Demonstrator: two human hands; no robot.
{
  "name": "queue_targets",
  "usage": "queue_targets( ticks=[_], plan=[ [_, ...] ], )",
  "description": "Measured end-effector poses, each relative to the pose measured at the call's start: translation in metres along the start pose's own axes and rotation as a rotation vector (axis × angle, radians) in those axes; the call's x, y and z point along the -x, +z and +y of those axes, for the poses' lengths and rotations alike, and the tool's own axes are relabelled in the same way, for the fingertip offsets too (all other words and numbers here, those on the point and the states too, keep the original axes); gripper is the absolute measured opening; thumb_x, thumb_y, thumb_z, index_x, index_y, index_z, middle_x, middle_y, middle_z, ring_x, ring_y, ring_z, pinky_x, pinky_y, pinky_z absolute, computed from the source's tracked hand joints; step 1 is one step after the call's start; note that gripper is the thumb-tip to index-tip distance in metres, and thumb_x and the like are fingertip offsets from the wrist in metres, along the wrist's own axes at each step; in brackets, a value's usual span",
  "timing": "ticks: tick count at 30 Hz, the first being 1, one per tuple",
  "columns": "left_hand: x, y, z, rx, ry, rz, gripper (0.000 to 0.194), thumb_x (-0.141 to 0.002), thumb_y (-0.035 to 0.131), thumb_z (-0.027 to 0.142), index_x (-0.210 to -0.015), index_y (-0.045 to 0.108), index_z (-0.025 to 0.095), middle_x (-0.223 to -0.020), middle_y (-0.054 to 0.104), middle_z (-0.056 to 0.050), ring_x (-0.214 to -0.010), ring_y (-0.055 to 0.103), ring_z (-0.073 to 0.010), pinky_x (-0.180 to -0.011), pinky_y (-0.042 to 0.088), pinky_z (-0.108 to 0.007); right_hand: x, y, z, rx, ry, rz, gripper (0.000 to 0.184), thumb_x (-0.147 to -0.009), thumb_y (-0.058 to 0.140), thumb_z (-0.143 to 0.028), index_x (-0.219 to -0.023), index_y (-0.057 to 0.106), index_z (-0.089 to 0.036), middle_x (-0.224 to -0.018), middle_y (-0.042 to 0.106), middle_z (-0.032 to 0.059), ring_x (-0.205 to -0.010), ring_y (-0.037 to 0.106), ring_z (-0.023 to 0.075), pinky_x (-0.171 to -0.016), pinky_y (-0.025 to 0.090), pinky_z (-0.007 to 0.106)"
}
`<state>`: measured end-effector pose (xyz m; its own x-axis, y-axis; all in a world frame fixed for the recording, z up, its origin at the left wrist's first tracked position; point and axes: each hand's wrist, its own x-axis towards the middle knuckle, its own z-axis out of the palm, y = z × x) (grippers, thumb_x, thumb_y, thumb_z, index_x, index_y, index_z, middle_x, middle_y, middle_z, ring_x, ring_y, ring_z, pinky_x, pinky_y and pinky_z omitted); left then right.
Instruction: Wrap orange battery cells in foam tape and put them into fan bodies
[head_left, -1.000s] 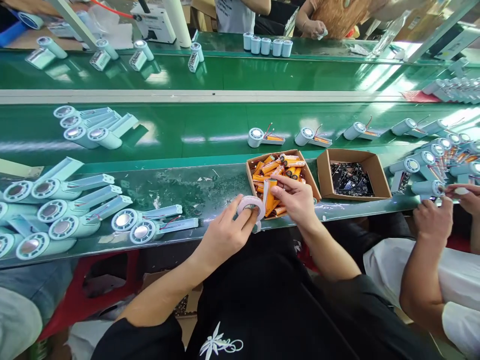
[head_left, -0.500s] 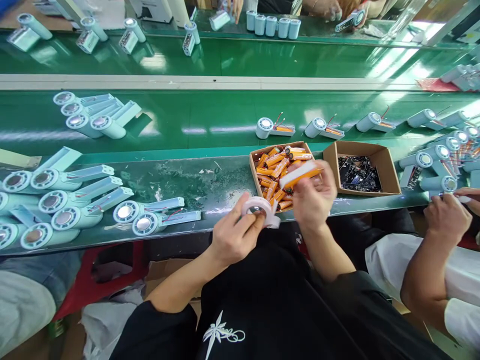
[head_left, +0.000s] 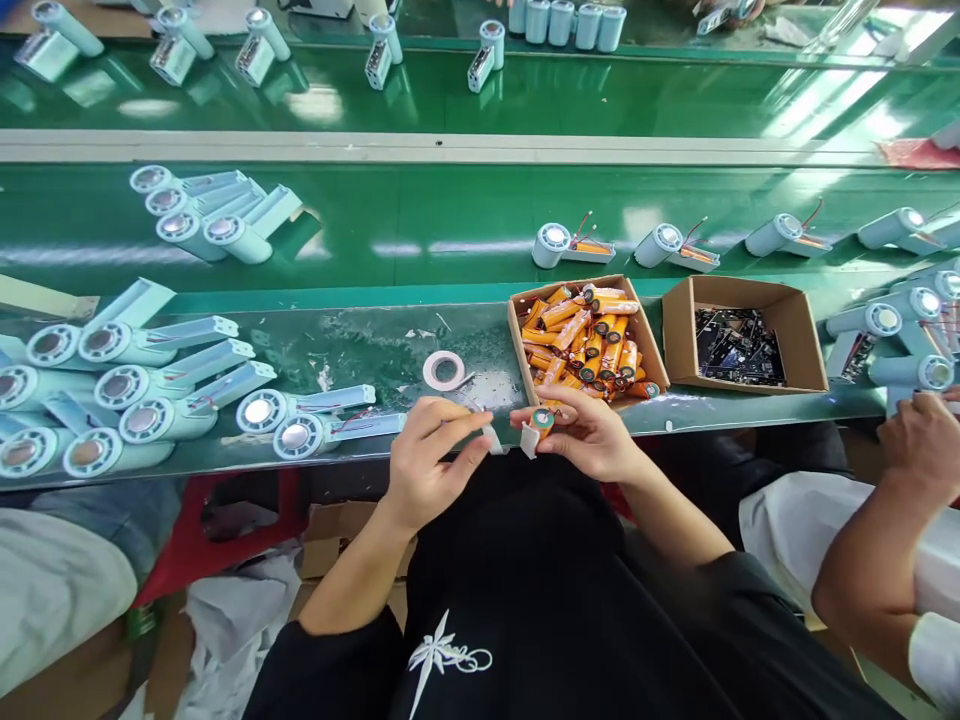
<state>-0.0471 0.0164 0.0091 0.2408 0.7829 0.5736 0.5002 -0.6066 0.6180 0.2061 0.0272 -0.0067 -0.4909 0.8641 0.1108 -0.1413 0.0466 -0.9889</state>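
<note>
My right hand (head_left: 589, 432) grips an orange battery (head_left: 543, 421) whose green end faces up toward me. A white flap of tape (head_left: 529, 440) sticks out from the battery's near side. Just to the left, my left hand (head_left: 435, 455) pinches a small white strip (head_left: 492, 439), apart from the battery. On the bench beyond my left hand lies a roll of white tape (head_left: 431, 371), flat, with its loose end to the right. Behind my right hand stands a cardboard box (head_left: 651, 345) filled with orange batteries (head_left: 592, 345), several with white strips on them.
Right of the batteries is a cardboard box (head_left: 799, 340) of black circuit boards (head_left: 739, 345). Light-blue fan housings (head_left: 124, 385) crowd the bench at left; more sit along the green belt (head_left: 450, 215). A co-worker's hand (head_left: 919, 445) is at the far right.
The tape roll has left my left hand and lies on the bench. My left hand now pinches a white strip. My right hand has come lower and left, turning the battery end-on.
</note>
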Motion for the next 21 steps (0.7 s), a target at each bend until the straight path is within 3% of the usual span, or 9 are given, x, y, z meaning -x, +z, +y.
queue_targets(
  ticks=[3,8,15,21],
  plan=[
    [-0.006,0.000,0.018,0.111,-0.025,-0.047,0.023,-0.097,0.071,0.019,-0.120,0.074,0.022,-0.092,0.069,-0.004,-0.086,0.062,-0.0157,-0.079,0.053,-0.031,-0.001,-0.002,-0.005,0.192,-0.029,-0.034,0.056,-0.094,0.074,-0.025,-0.148,0.058,-0.032,-0.118,0.081,0.0034,-0.097,0.081,0.0192,-0.091,0.065,0.032],
    [-0.014,0.000,0.019,0.169,-0.026,-0.172,0.020,-0.099,0.069,0.018,-0.117,0.077,0.022,-0.087,0.069,-0.003,-0.082,0.060,-0.0148,-0.074,0.051,-0.029,0.002,-0.003,-0.005,0.433,-0.120,-0.077,0.061,-0.092,0.075,-0.022,-0.150,0.058,-0.030,-0.113,0.082,0.0025,-0.097,0.080,0.0191,-0.094,0.064,0.031],
    [-0.011,-0.004,0.014,0.317,-0.122,-0.293,0.004,-0.097,0.072,0.022,-0.096,0.076,0.021,-0.086,0.071,-0.003,-0.082,0.062,-0.0153,-0.077,0.051,-0.030,0.002,-0.003,-0.002,0.404,-0.229,-0.204,0.075,-0.096,0.068,-0.014,-0.163,0.039,-0.034,-0.126,0.079,0.0027,-0.102,0.079,0.0159,-0.091,0.064,0.028],
    [-0.014,-0.012,0.005,0.536,-0.238,-0.532,0.026,-0.102,0.065,0.040,-0.086,0.069,0.020,-0.083,0.067,-0.005,-0.084,0.061,-0.0173,-0.081,0.050,-0.031,0.001,-0.002,-0.003,0.317,-0.218,-0.302,0.073,-0.095,0.070,-0.015,-0.161,0.041,-0.028,-0.117,0.081,0.0042,-0.096,0.079,0.0145,-0.090,0.062,0.027]
  ],
)
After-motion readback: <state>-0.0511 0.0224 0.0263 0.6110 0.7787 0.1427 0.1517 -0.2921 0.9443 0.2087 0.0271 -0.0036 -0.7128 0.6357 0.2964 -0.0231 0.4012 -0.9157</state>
